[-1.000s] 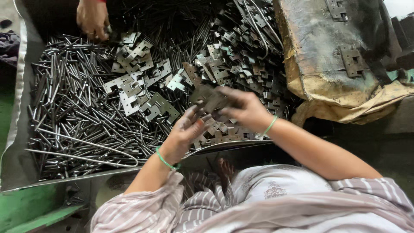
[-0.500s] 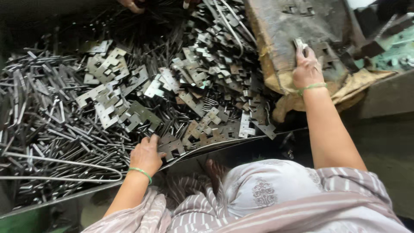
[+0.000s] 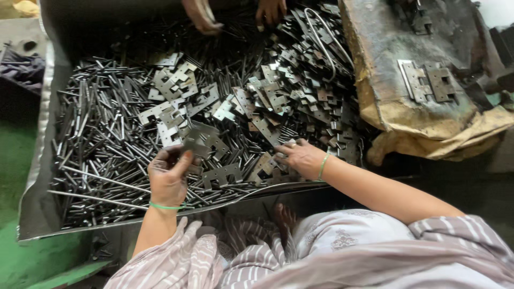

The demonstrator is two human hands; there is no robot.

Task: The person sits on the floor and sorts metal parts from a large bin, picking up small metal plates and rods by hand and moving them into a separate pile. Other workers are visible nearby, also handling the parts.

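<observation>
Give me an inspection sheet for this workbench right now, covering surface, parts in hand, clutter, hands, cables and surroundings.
Surface: sheet-metal tray, nearly covered with loose metal.
Job's things: notched hinge plate held by the left hand; flat hinge plates under the right hand.
Clutter: heap of thin steel pins; pile of hinge leaves; bent wire loop.
Grippers: left hand closed on the plate; right hand spread flat on the pile.
Cables: nothing seen.
Surroundings: another person's hands at the far edge; worn sack carrying two assembled hinges; green floor.
</observation>
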